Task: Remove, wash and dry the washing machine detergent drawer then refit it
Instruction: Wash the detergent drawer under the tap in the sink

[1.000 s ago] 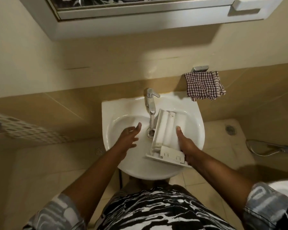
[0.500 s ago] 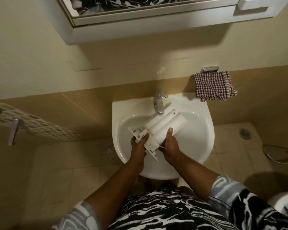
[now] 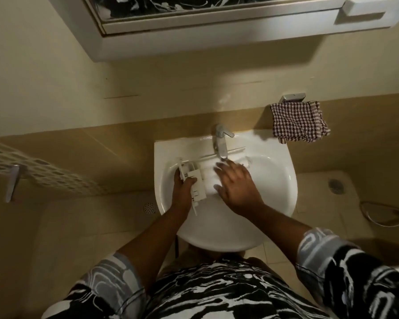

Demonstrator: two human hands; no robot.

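Note:
The white detergent drawer [image 3: 196,183] lies across the white sink basin [image 3: 276,180], its front panel to the left and its far end under the chrome tap [image 3: 220,141]. My left hand [image 3: 182,187] grips the drawer's front panel end, thumb over its face. My right hand [image 3: 236,184] lies flat with spread fingers on top of the drawer's body, covering most of it. Whether water runs from the tap cannot be told.
A red-and-white checked cloth [image 3: 298,122] hangs from a chrome holder [image 3: 293,97] right of the sink. A mirror cabinet [image 3: 217,19] juts out overhead. A perforated shelf [image 3: 44,171] is at the left, a floor drain [image 3: 336,185] and hose [image 3: 382,215] at the right.
The drawer turned from lengthwise in the basin to lying crosswise under the tap. My left hand took hold of its front end; my right hand moved from its side onto its top.

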